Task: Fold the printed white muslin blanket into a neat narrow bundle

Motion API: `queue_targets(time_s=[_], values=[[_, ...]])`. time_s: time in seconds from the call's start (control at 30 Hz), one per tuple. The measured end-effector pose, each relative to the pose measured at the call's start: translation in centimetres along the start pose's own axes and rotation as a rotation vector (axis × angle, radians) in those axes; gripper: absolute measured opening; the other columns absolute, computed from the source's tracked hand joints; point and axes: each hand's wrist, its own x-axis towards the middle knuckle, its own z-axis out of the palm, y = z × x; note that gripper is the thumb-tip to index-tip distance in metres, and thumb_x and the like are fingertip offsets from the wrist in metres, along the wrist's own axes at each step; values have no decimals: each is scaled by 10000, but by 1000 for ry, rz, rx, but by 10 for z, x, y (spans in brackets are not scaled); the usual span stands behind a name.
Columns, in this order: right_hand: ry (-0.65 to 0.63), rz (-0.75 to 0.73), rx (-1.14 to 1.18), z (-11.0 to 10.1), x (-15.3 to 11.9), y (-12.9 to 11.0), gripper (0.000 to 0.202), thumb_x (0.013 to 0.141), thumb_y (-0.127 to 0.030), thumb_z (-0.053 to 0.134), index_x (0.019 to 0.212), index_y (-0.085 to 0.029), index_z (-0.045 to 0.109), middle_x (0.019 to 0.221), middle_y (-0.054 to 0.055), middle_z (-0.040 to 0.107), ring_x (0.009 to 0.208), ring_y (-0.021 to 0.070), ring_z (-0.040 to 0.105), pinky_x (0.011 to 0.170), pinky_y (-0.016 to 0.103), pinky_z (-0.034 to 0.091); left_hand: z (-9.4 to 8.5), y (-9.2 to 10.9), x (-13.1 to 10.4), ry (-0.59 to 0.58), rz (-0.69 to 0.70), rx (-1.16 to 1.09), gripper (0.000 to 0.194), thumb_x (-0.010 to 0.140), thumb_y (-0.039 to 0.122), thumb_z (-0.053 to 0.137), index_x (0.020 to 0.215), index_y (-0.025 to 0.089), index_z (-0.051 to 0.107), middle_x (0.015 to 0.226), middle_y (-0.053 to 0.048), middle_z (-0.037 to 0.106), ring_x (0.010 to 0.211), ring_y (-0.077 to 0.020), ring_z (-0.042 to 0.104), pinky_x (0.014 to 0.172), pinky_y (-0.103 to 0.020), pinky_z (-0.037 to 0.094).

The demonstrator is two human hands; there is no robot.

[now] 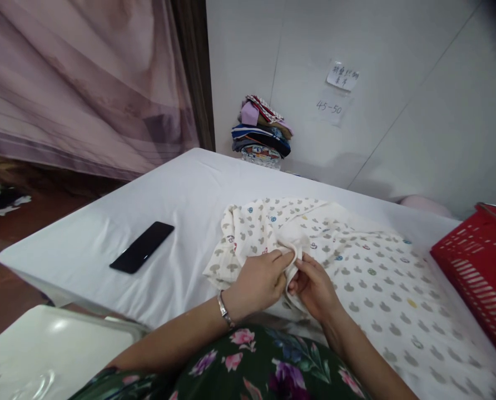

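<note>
A white cloth (356,261) printed with small grey-beige motifs and a few coloured ones lies spread and partly bunched on the white-covered table. My left hand (261,280), with a silver bracelet at the wrist, has its fingers closed on a gathered edge of this cloth. Close beside it, my right hand (315,286) pinches the same edge between thumb and fingers. Both hands are near the table's front side, right in front of my body. The fold between them partly hides the fingertips.
A black phone (142,248) lies on the white table cover (189,189) at left. Folded clothes (262,130) are stacked by the wall. A red plastic basket (481,266) stands at right. A white plastic stool or lid (56,350) is at lower left, below a pink curtain (89,78).
</note>
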Motion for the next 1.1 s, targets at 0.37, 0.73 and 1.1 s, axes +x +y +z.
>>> queue_targets(time_s=[0.37,0.73,1.1], values=[[-111,-85,-301,-5,2,-11,229,740,-225,579,966,-190,590,692,-6,568,532,90,463,405,155,325,-5,-1,-3,44,-35,-200,317,854,326,470,1160,248,506,914,-30,613,822,-172,553,705,-275,403],[-420,-866,-1443,-9,22,-59,410,846,-238,516,1255,-249,485,1260,76,531,1223,254,417,1054,501,272,-22,-8,7,77,-6,-265,297,752,113,402,921,230,617,802,0,604,777,-146,542,712,-256,397],[-47,-877,-1006,9,59,-138,139,813,-282,557,892,-209,647,909,18,647,865,179,584,795,324,457,-25,-23,32,312,-252,-320,168,767,368,562,751,203,529,730,18,559,684,-133,502,615,-255,364]])
